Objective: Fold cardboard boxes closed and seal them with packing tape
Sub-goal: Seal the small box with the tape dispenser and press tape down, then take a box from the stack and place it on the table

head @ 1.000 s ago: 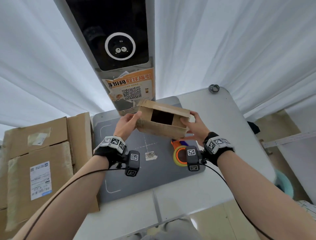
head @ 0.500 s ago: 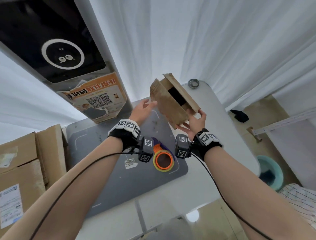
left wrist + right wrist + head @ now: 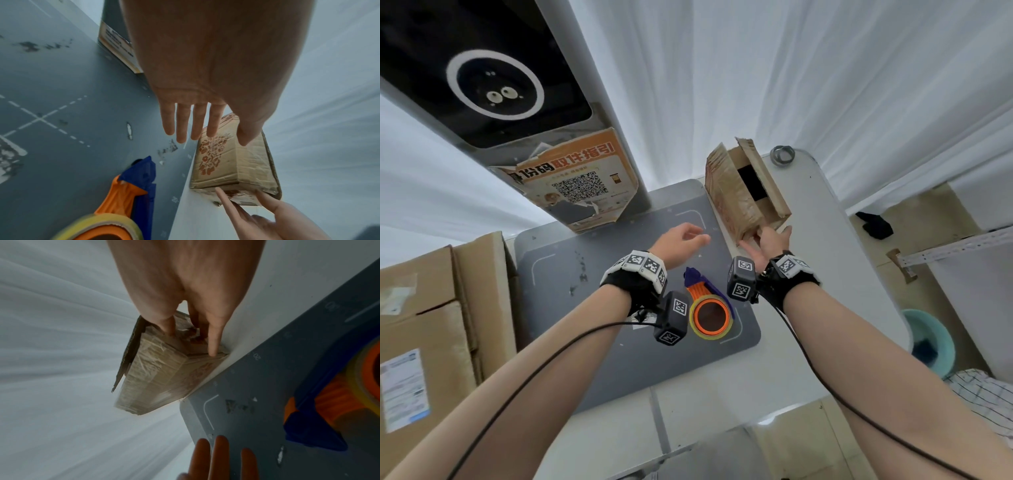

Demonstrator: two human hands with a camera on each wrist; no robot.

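Cardboard cartons are stacked at far left; the left hand hovers empty over the grey mat, fingers straight, probably freed to fetch the tape dispenser. Further right, the right hand steadies the small cardboard box on the white table, fingertips pressing its near end, its top not yet folded shut

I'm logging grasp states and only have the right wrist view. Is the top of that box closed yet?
Observer: No. In the head view the cardboard box shows a dark gap between its flaps.
Operator: I see only left fingertips. Is that hand holding anything?
Observer: Nothing. The left hand hovers over the grey mat, fingers straight, apart from the box.
Operator: Is the tape dispenser within reach?
Observer: Probably. The whole tape dispenser lies on the mat between both wrists, untouched.
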